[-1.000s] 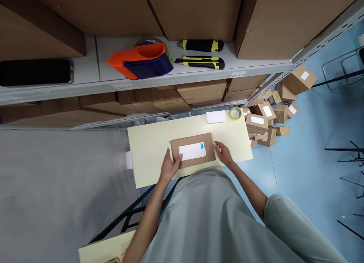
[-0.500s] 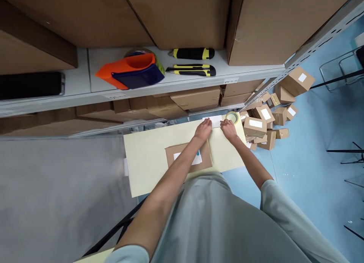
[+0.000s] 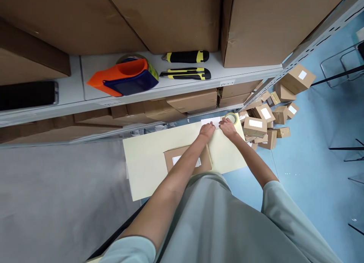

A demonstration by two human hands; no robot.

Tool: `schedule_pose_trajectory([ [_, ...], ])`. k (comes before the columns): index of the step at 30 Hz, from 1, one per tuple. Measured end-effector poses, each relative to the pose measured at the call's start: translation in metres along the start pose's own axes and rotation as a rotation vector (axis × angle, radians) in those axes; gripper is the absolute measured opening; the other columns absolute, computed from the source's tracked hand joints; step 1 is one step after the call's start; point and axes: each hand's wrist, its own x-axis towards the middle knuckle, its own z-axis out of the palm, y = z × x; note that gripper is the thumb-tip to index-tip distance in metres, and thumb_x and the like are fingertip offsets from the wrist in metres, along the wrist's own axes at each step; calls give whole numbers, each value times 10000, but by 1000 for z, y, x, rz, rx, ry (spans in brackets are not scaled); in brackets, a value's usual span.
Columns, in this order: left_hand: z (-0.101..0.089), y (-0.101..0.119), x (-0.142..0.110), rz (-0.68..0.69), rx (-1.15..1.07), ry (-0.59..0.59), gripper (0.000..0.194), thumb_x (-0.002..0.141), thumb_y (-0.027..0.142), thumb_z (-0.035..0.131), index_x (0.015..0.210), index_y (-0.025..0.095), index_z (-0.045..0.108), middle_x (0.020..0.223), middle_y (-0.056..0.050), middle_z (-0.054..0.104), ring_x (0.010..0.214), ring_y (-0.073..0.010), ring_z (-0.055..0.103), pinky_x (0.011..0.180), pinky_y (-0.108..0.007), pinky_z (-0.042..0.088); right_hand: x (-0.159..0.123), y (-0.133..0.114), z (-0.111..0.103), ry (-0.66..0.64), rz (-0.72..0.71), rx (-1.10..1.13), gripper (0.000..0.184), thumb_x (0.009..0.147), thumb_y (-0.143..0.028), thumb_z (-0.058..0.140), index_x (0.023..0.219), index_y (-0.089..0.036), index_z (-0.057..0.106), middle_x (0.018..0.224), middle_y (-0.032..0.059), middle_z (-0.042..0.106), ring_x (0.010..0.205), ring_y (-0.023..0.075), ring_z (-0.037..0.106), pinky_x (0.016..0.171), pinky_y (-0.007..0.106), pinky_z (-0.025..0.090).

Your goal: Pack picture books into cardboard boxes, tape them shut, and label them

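Hands (image 3: 207, 132) (image 3: 228, 129) moved off carton (image 3: 206, 157), white paper (image 3: 208, 120) under fingers (image 3: 211, 126)

So on the table (image 3: 142, 160), the box (image 3: 206, 159) sits at the near edge with a label (image 3: 198, 163) on top. Paper (image 3: 206, 121) is past it at the far edge, more to the right, and the tape (image 3: 236, 118) is just right of that. Upper shelf (image 3: 182, 87): phone (image 3: 28, 95) far left, then dispenser (image 3: 127, 79), then two cutters (image 3: 186, 57) one behind the other, cartons (image 3: 182, 20) behind everything. Lower cartons (image 3: 196, 99) are one level down. Parcels (image 3: 255, 123) are piled on the floor (image 3: 307, 157), right of the table.
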Motion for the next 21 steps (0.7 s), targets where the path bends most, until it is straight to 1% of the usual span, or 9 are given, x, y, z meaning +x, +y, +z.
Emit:
schedule_pose_trajectory([
  [3, -4, 0, -2, -14, -11, -34, 445, 991, 147, 555, 1412, 85, 683, 1143, -193, 817, 1221, -303, 743, 1033, -333, 512, 3, -3, -3, -3, -21, 4, 285, 989, -102, 597, 1049, -169, 868, 1100, 196, 807, 1300, 372, 570, 1140, 512, 394],
  [7, -7, 1, -6, 6, -21, -46, 429, 989, 150, 569, 1396, 85, 685, 1233, -218, 797, 1260, -301, 726, 1051, -330, 505, 4, -9, -7, -5, -43, 14, 346, 983, -43, 551, 1113, -133, 859, 1168, 214, 800, 1283, 364, 593, 1163, 511, 386],
  [10, -8, -2, -8, 37, -25, -40, 405, 978, 179, 644, 1375, 123, 699, 1301, -212, 775, 1317, -306, 700, 1072, -330, 508, 1, -13, -10, -7, -53, 31, 351, 978, -32, 553, 1132, -119, 856, 1196, 222, 797, 1250, 365, 612, 1179, 512, 370],
  [13, -8, -5, -11, 60, -39, -25, 462, 940, 214, 738, 1395, 153, 686, 1360, -203, 751, 1363, -319, 674, 1098, -347, 513, -3, -17, -15, -8, -51, 13, 324, 980, -46, 575, 1141, -114, 848, 1196, 226, 790, 1239, 370, 610, 1177, 509, 360],
  [15, -9, -7, -12, 68, -59, -10, 493, 924, 232, 777, 1404, 173, 677, 1388, -188, 740, 1369, -314, 670, 1116, -353, 511, -5, -20, -21, -11, -48, -38, 338, 996, -47, 547, 1160, -106, 837, 1205, 233, 776, 1233, 373, 605, 1151, 506, 370],
  [18, -11, -7, -14, 68, -108, 19, 474, 934, 254, 785, 1394, 196, 690, 1366, -161, 756, 1329, -299, 689, 1123, -360, 511, -7, -28, -32, -6, -37, -123, 390, 1028, -37, 470, 1204, -95, 813, 1271, 234, 741, 1225, 364, 604, 1107, 491, 383],
  [21, -14, -6, -16, 59, -177, 59, 425, 965, 277, 747, 1386, 227, 722, 1308, -136, 787, 1271, -294, 711, 1091, -368, 528, -5, -38, -43, 28, 16, -139, 407, 1063, -57, 440, 1284, -106, 778, 1360, 222, 695, 1219, 343, 610, 1088, 468, 377],
])
